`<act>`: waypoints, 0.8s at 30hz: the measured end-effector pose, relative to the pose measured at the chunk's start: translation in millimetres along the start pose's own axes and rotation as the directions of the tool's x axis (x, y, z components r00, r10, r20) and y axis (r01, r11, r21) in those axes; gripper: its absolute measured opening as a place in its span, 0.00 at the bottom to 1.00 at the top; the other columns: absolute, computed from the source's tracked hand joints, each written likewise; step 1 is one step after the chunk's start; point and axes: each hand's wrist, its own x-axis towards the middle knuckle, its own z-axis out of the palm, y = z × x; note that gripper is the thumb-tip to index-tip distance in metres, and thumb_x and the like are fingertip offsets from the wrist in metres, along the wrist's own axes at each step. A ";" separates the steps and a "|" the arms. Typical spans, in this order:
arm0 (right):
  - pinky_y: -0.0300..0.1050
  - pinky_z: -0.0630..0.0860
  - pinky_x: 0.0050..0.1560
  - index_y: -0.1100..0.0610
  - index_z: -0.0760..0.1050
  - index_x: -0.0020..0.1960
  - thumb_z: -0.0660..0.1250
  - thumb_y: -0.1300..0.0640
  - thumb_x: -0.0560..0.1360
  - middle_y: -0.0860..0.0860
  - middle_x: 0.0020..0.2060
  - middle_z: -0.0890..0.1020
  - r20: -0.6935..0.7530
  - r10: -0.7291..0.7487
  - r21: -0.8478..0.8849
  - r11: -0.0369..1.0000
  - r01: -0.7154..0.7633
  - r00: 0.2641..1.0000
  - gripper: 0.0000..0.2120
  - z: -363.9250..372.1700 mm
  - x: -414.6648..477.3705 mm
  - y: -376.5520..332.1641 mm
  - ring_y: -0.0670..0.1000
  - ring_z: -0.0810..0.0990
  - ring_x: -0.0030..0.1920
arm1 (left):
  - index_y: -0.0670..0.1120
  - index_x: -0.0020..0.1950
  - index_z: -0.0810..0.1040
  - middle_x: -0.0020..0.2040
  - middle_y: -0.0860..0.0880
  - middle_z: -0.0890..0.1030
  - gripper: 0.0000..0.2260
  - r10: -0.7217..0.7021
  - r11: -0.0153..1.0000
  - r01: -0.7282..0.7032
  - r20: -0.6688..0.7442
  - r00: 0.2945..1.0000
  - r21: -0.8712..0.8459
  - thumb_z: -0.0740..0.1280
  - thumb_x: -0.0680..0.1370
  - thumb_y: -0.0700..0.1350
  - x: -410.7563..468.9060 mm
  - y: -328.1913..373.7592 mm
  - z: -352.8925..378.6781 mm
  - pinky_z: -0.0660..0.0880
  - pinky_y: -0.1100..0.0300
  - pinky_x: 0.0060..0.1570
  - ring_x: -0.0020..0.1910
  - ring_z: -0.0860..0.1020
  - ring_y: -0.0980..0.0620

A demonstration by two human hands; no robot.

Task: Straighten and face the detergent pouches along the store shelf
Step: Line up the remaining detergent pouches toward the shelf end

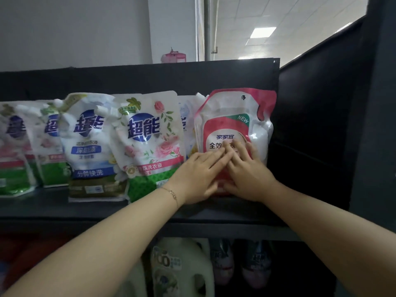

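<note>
A red and white detergent pouch [235, 116] stands upright at the right end of the black shelf [96, 209], against the side panel. My left hand [199, 176] and my right hand [246, 168] lie flat on its lower front, fingers spread and overlapping, palms pressing on it. To its left stands a rose-print pouch [150, 144], then a blue and white pouch [90, 146], leaning a little. Further left are two more pouches [49, 142] [12, 146], partly overlapped. Another pouch [185, 123] is mostly hidden behind the red one.
The shelf's black back panel [150, 78] rises behind the pouches and a dark side wall [310, 125] closes the right end. Below the shelf stand a white detergent jug [177, 271] and dark bottles [252, 264]. A pink item [173, 56] sits beyond the back panel.
</note>
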 end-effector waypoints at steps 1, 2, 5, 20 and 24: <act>0.65 0.66 0.65 0.61 0.71 0.69 0.56 0.39 0.73 0.62 0.68 0.72 -0.056 -0.066 0.013 0.998 0.066 0.996 0.34 -3.6 2.0 -6.5 0.64 0.70 0.69 | 0.44 0.75 0.62 0.70 0.42 0.71 0.32 0.021 1.000 -0.021 -0.034 0.999 0.007 0.58 0.72 0.52 -9.1 -5.9 -6.9 0.72 0.52 0.61 0.65 0.73 0.45; 0.62 0.69 0.63 0.60 0.73 0.67 0.58 0.42 0.74 0.61 0.66 0.75 -0.103 -0.137 0.010 0.990 0.139 0.985 0.29 -4.2 3.9 -12.7 0.62 0.73 0.66 | 0.44 0.72 0.66 0.66 0.43 0.75 0.29 0.044 0.999 -0.043 -0.057 0.997 0.026 0.58 0.71 0.51 -17.7 -11.3 -12.1 0.74 0.52 0.57 0.60 0.76 0.45; 0.52 0.73 0.47 0.60 0.72 0.59 0.59 0.49 0.72 0.57 0.53 0.78 -0.111 -0.188 0.148 0.968 0.203 0.976 0.21 -12.6 19.3 -41.3 0.58 0.79 0.49 | 0.44 0.61 0.75 0.50 0.46 0.79 0.19 0.018 0.995 -0.008 -0.094 0.995 0.104 0.59 0.72 0.49 -48.3 -30.9 -27.3 0.76 0.54 0.40 0.43 0.79 0.47; 0.52 0.70 0.62 0.55 0.47 0.75 0.66 0.44 0.77 0.60 0.69 0.70 0.352 0.429 0.775 0.365 -0.516 0.832 0.38 -22.0 69.5 -131.2 0.60 0.73 0.65 | 0.44 0.50 0.77 0.44 0.41 0.82 0.13 -0.748 0.486 0.788 0.287 0.598 -0.377 0.59 0.80 0.51 -141.8 -100.9 -38.1 0.78 0.54 0.41 0.42 0.82 0.42; 0.49 0.64 0.68 0.57 0.48 0.77 0.68 0.42 0.75 0.56 0.74 0.64 0.386 0.511 0.789 0.247 -0.562 0.768 0.43 -24.3 78.3 -147.9 0.56 0.65 0.72 | 0.42 0.52 0.75 0.34 0.45 0.81 0.11 -0.734 0.248 0.778 0.412 0.540 -0.577 0.54 0.82 0.44 -132.6 -91.7 -31.0 0.68 0.67 0.20 0.24 0.80 0.49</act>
